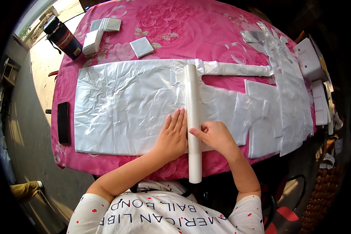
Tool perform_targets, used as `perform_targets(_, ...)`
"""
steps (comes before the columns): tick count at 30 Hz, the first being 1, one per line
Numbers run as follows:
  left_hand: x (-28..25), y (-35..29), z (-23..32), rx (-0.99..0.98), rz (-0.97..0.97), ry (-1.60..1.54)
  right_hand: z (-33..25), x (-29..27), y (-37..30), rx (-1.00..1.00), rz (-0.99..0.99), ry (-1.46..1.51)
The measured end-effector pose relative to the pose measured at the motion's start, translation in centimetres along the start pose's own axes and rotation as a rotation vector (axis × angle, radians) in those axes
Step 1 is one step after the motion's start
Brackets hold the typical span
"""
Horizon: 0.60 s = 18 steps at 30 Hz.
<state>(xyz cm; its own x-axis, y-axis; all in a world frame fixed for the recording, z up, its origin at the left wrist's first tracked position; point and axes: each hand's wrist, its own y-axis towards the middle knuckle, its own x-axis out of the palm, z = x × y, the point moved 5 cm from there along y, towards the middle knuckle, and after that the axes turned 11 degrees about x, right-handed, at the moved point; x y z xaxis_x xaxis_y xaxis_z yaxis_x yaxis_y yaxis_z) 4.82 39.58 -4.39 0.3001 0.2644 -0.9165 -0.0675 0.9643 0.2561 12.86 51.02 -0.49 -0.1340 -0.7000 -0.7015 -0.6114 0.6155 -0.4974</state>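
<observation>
A long whitish plastic roll (192, 82) lies across a stack of flat white plastic bags (117, 105), its near end jutting past the table's front edge. My left hand (175, 132) is spread flat on the bags, fingers pointing away from me, its edge against the roll's left side. From the right, my right hand (214, 134) grips the roll with the thumb over its top and the fingers curled; the fingertips are partly hidden. Right of the roll, a narrow handle strip (234, 69) of the bags extends along the far side of a cut-out.
More clear plastic bags (292, 97) overlap at the table's right end. Small white packets (142, 47) and a dark bottle (64, 38) stand at the far left. A black phone-like slab (63, 123) lies at the left edge. White containers (310, 60) are beyond the right edge.
</observation>
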Motion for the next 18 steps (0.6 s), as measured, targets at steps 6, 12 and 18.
perform_targets(6,-0.4,0.4,0.3,-0.009,0.018,-0.027,-1.5,-1.9,11.3,0.048,-0.107,0.644)
perform_targets(12,-0.2,0.7,0.3,-0.01,0.008,-0.009,-0.7,-2.5,16.5,0.036,-0.165,1.782)
perform_targets(18,-0.5,0.5,0.3,-0.009,-0.009,-0.012,4.8,-13.4,18.1,-0.411,-0.097,2.062)
